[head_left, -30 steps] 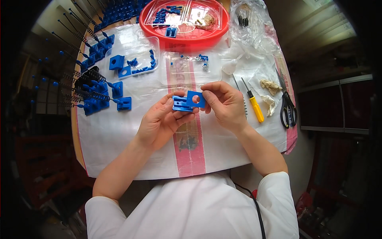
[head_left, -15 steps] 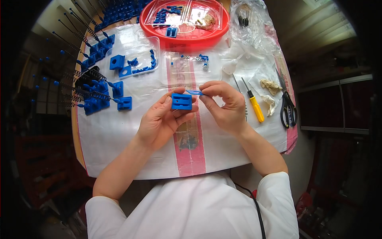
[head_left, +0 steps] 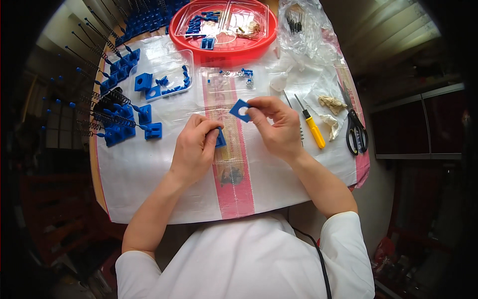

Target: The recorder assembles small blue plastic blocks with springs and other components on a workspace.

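Note:
My left hand (head_left: 194,147) is closed round a blue slotted plastic block (head_left: 220,138), and its fingers cover most of it. Between the thumb and fingers of my right hand (head_left: 276,124) is a thin blue square plate (head_left: 239,110) with a round hole, held tilted above the table. The plate and the block are apart. To the left, a clear plastic tray (head_left: 191,92) holds more square plates (head_left: 143,81) and small blue pieces (head_left: 174,89). Another slotted block (head_left: 153,130) sits beside assembled blue blocks with springs (head_left: 119,124).
A red basin (head_left: 224,57) at the back holds clear boxes of parts. Tiny blue and metal pieces (head_left: 246,74) lie on a clear lid. On the right are a yellow-handled screwdriver (head_left: 314,130), black scissors (head_left: 356,132), crumpled tissue (head_left: 332,103) and a plastic bag of springs (head_left: 311,30).
My left hand has turned over and lowered, so its fingers now hide most of the block. My right hand has tipped the plate, bringing its face and hole into view.

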Demonstrator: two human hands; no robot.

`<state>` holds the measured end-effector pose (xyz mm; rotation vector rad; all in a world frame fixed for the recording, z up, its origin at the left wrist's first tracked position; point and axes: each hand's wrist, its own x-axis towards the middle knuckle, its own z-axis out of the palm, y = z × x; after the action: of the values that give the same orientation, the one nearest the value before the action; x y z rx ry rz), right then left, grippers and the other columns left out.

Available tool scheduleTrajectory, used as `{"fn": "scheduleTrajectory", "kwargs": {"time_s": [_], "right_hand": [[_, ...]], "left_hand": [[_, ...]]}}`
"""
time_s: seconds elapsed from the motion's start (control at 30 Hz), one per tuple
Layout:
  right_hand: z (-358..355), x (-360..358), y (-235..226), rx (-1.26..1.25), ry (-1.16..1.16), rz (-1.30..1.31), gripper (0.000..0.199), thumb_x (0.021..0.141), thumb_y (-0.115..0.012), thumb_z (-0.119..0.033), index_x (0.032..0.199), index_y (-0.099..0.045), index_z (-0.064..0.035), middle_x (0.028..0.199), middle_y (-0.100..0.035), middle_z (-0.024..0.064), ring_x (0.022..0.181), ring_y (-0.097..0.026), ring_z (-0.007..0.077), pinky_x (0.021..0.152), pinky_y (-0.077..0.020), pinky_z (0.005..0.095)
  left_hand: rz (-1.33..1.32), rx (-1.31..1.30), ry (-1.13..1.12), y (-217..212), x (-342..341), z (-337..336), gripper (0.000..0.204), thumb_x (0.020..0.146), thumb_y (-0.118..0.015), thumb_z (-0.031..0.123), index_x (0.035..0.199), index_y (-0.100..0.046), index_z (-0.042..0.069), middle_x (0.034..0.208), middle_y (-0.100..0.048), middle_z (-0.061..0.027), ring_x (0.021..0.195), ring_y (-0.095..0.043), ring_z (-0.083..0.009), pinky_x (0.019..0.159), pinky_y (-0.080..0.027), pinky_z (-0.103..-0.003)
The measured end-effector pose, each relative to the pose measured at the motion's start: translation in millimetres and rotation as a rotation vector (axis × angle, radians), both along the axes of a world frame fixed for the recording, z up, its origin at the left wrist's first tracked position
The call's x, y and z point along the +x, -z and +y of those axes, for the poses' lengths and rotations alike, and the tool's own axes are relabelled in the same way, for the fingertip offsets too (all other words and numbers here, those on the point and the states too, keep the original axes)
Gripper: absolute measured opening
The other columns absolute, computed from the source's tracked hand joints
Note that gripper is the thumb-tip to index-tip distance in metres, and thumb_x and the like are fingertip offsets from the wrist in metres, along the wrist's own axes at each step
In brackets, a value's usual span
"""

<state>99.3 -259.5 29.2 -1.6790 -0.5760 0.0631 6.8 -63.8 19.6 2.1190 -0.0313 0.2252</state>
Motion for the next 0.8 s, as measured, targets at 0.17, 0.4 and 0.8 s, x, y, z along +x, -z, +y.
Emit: {"fn": "scheduleTrajectory", "kwargs": {"time_s": [0.17, 0.4, 0.8], "right_hand": [[6, -7, -2, 0.162, -0.198, 0.264, 0.013, 0.091, -0.067, -0.007, 0.102, -0.066, 0.0007, 0.089, -0.071, 0.0062, 0.081, -0.067, 0.0105, 0.072, -0.0534, 0.0246], [11, -14, -7, 0.242, -0.285, 0.452, 0.015, 0.092, -0.067, -0.01, 0.1, -0.064, 0.0025, 0.087, -0.07, 0.0068, 0.077, -0.067, 0.0114, 0.068, -0.0555, 0.0258], [-32, 13, -64, -0.698, 0.059, -0.209, 0.043, 0.076, -0.083, -0.03, 0.094, -0.065, 0.0042, 0.086, -0.069, 0.0137, 0.073, -0.065, 0.0223, 0.069, -0.0525, 0.0346]], "left_hand": [[-0.134, 0.203, -0.08, -12, 0, -10, 0.027, 0.088, -0.063, -0.001, 0.115, -0.065, 0.003, 0.103, -0.061, -0.0082, 0.07, -0.056, -0.0138, 0.064, -0.045, -0.027], [0.004, -0.861, 0.132, -6, 0, -8, 0.029, 0.097, -0.06, 0.009, 0.123, -0.062, -0.002, 0.106, -0.069, -0.0074, 0.09, -0.064, -0.0121, 0.079, -0.052, -0.027], [0.187, -1.13, -0.079, -1, -1, -6, 0.013, 0.097, -0.059, 0.01, 0.103, -0.065, 0.0, 0.101, -0.069, -0.0114, 0.079, -0.069, -0.0189, 0.063, -0.055, -0.027]]}}
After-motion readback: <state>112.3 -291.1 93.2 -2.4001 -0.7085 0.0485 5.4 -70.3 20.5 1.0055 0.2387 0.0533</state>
